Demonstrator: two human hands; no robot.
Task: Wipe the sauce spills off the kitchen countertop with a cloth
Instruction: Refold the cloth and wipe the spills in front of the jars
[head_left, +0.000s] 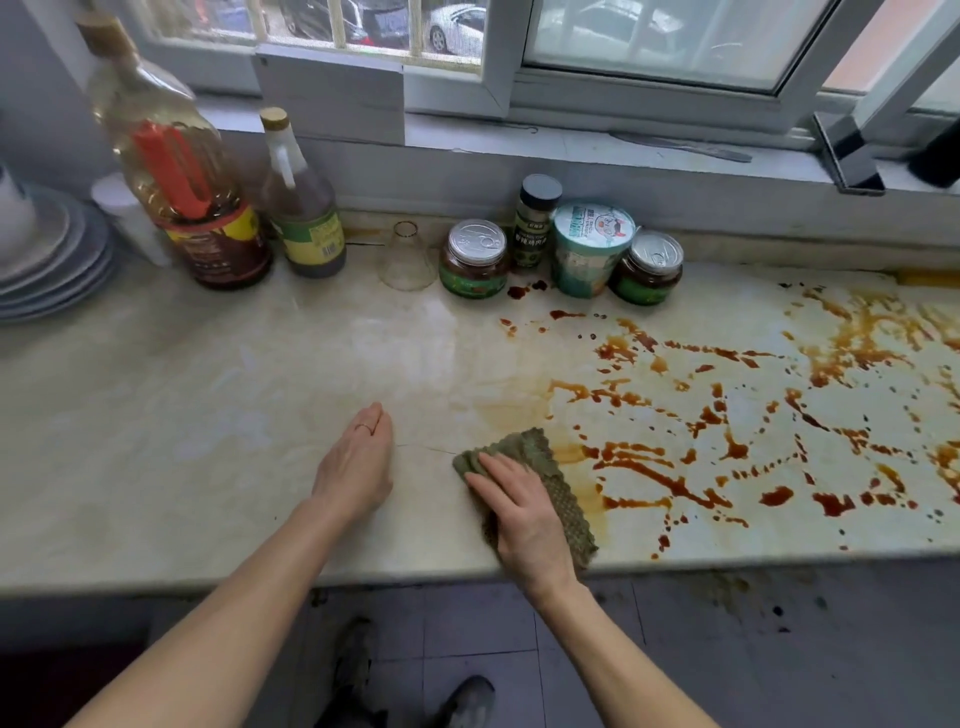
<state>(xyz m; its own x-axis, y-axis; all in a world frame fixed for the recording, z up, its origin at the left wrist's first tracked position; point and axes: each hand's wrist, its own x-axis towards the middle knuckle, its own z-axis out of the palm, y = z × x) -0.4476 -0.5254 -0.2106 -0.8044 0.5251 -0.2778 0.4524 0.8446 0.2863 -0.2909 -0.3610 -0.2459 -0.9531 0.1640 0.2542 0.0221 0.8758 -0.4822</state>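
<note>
Several plates (57, 260) are sitting stacked at the left edge of the counter (182, 415). Just right of them, along the back edge, a white bottle (130, 218) is standing beside a tall oil bottle (176, 171) with a red handle, and a dark bottle (304, 218) with a green label is standing just beside that. Further along the back edge a clear glass (406, 257) is standing next to a jar (474, 260) with a metal lid. A shaker (535, 223) is standing behind, between that jar and a cup (589, 249), and a second jar (649, 267) is touching the cup on its right.

Near the middle of the counter, toward the front edge, the left hand (358, 462) is resting on its side, fingers straight and together, holding nothing, a ring showing on one finger. Just to its right the right hand (519, 514) is pressing flat on the cloth (540, 449), fingers stretched out and pointing toward the back left, not curling round it.

The green cloth is lying close to the front edge, right at the left border of the spills (727, 415), with a pale orange smear showing along its right side. The red-brown spills are spreading in streaks and drops over the right half of the counter, from the jars at the back down to the front edge and out to the right.
</note>
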